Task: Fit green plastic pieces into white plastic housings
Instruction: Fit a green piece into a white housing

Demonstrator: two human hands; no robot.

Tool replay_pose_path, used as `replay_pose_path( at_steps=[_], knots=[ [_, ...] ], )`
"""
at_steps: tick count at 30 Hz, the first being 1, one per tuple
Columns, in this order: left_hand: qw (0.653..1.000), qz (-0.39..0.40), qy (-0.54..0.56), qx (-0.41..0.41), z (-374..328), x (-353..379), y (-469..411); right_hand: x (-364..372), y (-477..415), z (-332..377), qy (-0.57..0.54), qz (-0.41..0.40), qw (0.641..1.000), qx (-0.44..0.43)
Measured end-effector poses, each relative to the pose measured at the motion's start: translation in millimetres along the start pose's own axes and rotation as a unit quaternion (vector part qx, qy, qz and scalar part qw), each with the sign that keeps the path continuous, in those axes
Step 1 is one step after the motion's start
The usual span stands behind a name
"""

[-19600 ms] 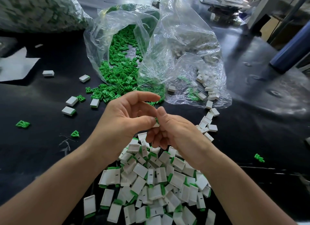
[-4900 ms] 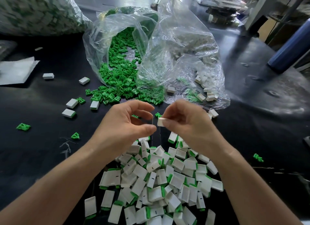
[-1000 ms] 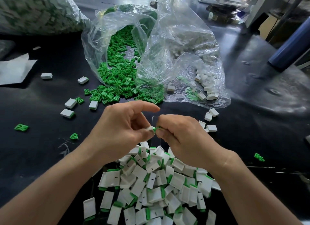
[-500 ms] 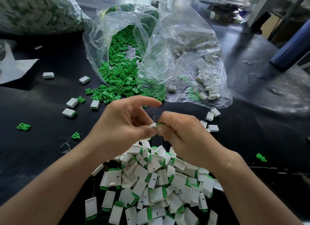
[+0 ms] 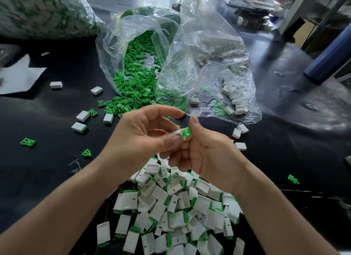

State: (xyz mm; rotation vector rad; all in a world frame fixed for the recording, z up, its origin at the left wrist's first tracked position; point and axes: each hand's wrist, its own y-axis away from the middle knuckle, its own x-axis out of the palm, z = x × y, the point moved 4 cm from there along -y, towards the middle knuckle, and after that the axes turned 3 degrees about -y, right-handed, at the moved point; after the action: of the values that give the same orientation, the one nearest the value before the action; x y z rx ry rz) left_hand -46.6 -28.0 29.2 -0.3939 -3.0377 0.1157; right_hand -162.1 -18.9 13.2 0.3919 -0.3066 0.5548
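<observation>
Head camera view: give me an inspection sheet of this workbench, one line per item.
Surface: black table, glossy, wrinkled at the right.
Job's things: open clear bag of green pieces spilling onto the table; clear bag of white housings beside it; pile of fitted housings below the hands.
Clutter: loose green pieces and loose housings scattered; white sheet at the left.
Grips: left hand pinches a white housing; right hand holds a green piece at its end, partly sticking out.
Cables: nothing seen.
Surroundings: large bag of parts far left; blue cylinder at the right.
</observation>
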Motion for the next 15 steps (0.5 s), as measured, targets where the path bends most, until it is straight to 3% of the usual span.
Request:
replay_pose_path(
  at_steps=[15],
  knots=[
    [0.998,0.002,-0.033,0.045,5.2,1.8,0.4,3.0,1.4,-1.9,0.012,-0.07,0.997,-0.024]
  ],
)
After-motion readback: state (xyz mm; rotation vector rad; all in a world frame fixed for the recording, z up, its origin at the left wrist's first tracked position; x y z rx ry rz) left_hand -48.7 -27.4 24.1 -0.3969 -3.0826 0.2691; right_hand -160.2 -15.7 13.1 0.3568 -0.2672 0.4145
